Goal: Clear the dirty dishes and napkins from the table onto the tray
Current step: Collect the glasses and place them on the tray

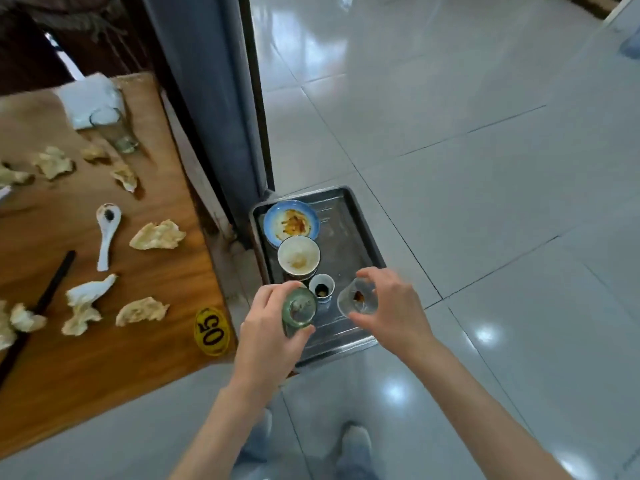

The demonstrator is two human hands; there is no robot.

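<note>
Dishes partly cleared: plate (291, 221), bowl (298, 255) and cup (321, 287) sit on the tray (360, 216), left hand (268, 336) grips a green glass (299, 310), right hand (391, 304) a clear glass (356, 299), while napkins (157, 234), spoon (107, 233) and tumbler (112, 129) remain on the desk (104, 375).

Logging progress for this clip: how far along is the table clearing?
Partway. Done: blue plate, white bowl and small cup sit on the tray. In hand: left hand grips a greenish glass, right hand a clear glass, both over the tray. Left on the table: spoon, tall glass, chopsticks, many crumpled napkins.
</note>
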